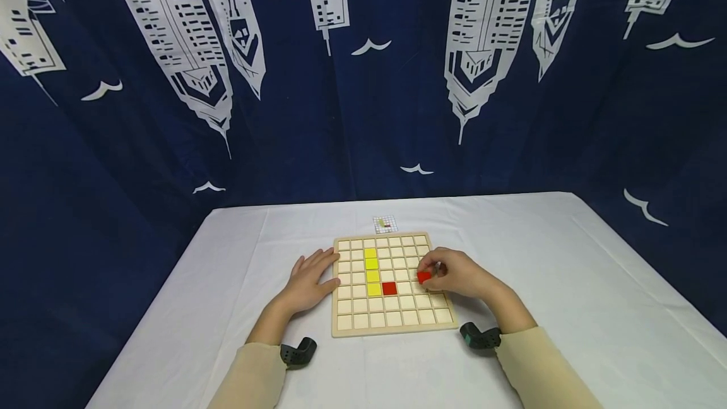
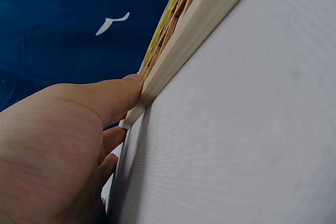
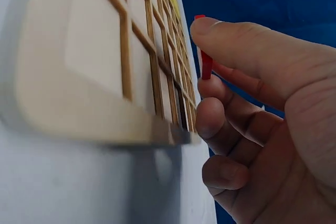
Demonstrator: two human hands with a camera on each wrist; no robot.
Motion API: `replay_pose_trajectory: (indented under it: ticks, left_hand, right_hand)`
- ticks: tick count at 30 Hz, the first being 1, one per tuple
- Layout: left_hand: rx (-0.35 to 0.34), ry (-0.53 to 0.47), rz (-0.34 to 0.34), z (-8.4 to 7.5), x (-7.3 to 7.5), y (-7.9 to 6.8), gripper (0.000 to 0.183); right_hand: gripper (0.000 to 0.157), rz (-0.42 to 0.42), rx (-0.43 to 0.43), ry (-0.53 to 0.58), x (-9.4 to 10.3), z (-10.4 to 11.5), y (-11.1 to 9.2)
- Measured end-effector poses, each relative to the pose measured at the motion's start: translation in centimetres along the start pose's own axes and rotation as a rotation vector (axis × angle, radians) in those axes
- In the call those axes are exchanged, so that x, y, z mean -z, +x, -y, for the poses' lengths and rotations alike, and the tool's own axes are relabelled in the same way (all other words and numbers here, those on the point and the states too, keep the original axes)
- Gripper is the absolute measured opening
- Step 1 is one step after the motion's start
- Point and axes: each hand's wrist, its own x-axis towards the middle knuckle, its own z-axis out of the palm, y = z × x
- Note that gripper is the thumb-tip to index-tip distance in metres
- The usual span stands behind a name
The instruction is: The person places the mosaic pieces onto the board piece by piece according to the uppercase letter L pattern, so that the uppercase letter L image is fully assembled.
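A square wooden grid board (image 1: 394,332) lies on the white table. Several yellow tiles (image 1: 372,264) form a column on its left part, and a red tile (image 1: 389,288) sits just right of the lowest yellow one. My left hand (image 1: 307,284) rests against the board's left edge, fingers extended, thumb and fingertips touching the rim. Over the right side of the grid, my right hand (image 1: 462,274) pinches another red tile (image 3: 206,64) between thumb and fingers. The right wrist view shows that tile tilted on edge and apart from the board; its other fingers curl loosely below.
A small printed card (image 1: 385,224) with a grid and coloured squares lies just behind the board. White cloth covers the table (image 1: 227,283). A dark blue curtain (image 1: 352,112) with white building prints hangs behind it.
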Motion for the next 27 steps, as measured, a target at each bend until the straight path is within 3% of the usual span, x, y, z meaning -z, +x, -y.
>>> replay_pose_trajectory:
  ticks: [16, 27]
  left_hand:
    - [-0.008, 0.002, 0.002, -0.2, 0.1, 0.0, 0.058]
    - [-0.01, 0.0, -0.001, -0.2, 0.2, 0.0, 0.057]
  right_hand:
    - [0.02, 0.018, 0.082, -0.038, -3.0, 1.9, 0.6]
    - [0.021, -0.025, 0.086, -0.068, -3.5, 2.0, 0.8]
